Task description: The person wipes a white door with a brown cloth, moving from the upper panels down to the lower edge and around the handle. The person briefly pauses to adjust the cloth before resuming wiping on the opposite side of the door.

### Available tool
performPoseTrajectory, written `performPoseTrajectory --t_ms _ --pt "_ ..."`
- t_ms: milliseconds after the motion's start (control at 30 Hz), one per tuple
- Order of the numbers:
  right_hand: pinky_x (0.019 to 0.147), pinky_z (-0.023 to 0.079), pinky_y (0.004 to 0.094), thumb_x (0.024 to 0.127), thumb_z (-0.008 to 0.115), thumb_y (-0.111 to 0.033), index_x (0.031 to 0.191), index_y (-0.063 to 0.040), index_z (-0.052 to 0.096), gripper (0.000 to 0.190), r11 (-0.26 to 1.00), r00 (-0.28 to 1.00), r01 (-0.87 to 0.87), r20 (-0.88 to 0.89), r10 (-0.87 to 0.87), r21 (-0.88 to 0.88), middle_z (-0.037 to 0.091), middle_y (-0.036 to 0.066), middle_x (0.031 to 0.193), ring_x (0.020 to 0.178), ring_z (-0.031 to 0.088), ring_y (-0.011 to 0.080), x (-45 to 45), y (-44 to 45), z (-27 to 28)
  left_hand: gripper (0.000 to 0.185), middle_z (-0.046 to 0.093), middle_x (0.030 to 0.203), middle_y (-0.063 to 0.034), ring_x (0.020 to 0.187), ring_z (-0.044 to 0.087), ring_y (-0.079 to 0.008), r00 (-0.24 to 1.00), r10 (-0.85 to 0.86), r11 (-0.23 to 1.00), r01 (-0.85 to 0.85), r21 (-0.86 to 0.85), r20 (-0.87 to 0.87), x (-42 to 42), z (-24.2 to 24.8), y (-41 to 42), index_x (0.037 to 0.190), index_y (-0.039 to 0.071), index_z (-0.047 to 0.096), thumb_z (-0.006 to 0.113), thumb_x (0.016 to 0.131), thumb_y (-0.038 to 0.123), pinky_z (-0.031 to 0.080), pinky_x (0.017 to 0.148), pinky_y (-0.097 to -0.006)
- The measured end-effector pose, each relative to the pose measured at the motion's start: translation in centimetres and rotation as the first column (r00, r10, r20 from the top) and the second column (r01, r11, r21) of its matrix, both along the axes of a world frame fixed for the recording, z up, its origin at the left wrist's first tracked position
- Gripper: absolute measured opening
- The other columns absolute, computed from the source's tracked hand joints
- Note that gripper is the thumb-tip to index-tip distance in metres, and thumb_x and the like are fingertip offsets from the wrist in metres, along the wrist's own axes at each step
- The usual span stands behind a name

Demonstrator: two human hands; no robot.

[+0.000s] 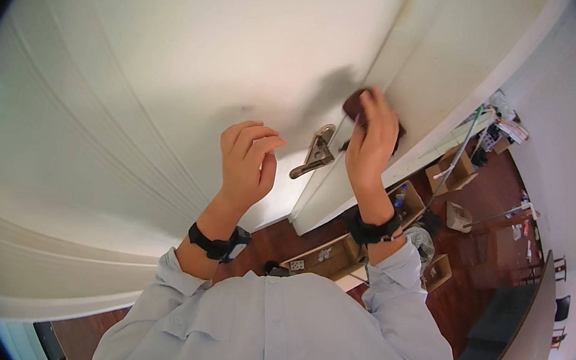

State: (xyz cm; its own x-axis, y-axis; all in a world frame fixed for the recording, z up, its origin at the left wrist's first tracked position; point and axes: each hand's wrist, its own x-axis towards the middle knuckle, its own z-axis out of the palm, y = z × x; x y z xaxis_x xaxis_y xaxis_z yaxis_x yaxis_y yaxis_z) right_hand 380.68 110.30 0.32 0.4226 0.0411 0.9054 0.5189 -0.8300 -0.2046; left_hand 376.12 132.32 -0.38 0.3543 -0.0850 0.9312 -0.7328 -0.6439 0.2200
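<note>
A white door with a bronze-coloured lever handle fills the view before me. My right hand is raised to the right of the handle, its fingers over a dark brown cloth or pad at the seam between door and frame. Part of this brown thing shows beyond the far side of the hand. Left of the handle, my left hand is held up with curled fingers and holds nothing; its shadow falls on the door. Black bands sit on both wrists.
Open cardboard boxes stand on the reddish-brown floor at the right, one with a plastic bottle. A long-handled dustpan lies near them. A dark-edged table is at the lower right, with chairs beyond.
</note>
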Motion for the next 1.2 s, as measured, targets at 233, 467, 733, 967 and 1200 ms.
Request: performPoseTrajectory --t_ms 233,467,733,967,1200 --pt "0.107 0.028 0.0585 0.079 0.061 0.001 0.132 -0.008 0.054 0.054 0.964 0.959 -0.231 0.199 0.202 0.134 0.036 0.024 0.148 0.131 0.04 0.0417 5.5 10.7 -1.0 0.035 0.064 0.092 -0.0027 0.095 0.057 -0.0274 0.988 0.152 0.988 -0.152 0.016 0.029 -2.7 -1.1 3.6 0.09 0.012 0.065 0.057 0.065 -0.011 0.043 0.084 -0.0388" --pt "0.11 0.03 0.0537 0.076 0.064 -0.015 0.128 -0.015 0.058 0.052 0.45 0.681 -0.612 -0.145 0.718 -0.651 0.048 0.003 0.141 0.129 0.045 0.0254 1.5 12.9 -13.7 0.034 0.064 0.089 -0.0021 0.091 0.057 -0.0265 0.949 0.301 0.953 -0.303 0.005 0.089 -5.8 -2.0 7.5 0.087 0.011 0.065 0.055 0.065 -0.013 0.045 0.081 -0.0361" --pt "0.112 0.03 0.0511 0.08 0.061 -0.002 0.125 0.0 0.06 0.045 0.671 0.649 -0.739 0.322 0.689 0.055 0.046 0.022 0.142 0.131 0.045 0.0391 3.8 12.8 -2.7 0.034 0.063 0.087 -0.0031 0.089 0.057 -0.0265 0.864 0.486 0.874 -0.484 -0.049 0.128 -7.9 -3.0 10.2 0.087 0.01 0.063 0.054 0.066 -0.015 0.047 0.078 -0.035" --pt "0.11 0.022 0.0607 0.081 0.06 -0.019 0.126 -0.025 0.063 0.045 0.852 0.79 -0.508 0.325 0.52 -0.128 0.043 0.01 0.146 0.135 0.036 0.0409 4.4 19.3 -2.2 0.033 0.063 0.086 -0.0034 0.088 0.056 -0.0264 0.778 0.62 0.785 -0.615 -0.079 0.106 -8.6 -4.4 11.1 0.087 0.009 0.063 0.053 0.068 -0.016 0.047 0.079 -0.0357" --pt "0.114 0.029 0.0408 0.088 0.054 -0.019 0.137 -0.023 0.051 0.05 0.273 0.661 -0.416 -0.082 0.746 -0.867 0.047 -0.005 0.144 0.132 0.044 0.0174 1.4 20.1 -19.2 0.031 0.063 0.085 -0.004 0.087 0.056 -0.0271 0.784 0.614 0.788 -0.615 -0.019 0.094 -8.6 -4.7 11.3 0.088 0.009 0.063 0.052 0.071 -0.015 0.047 0.079 -0.0359"
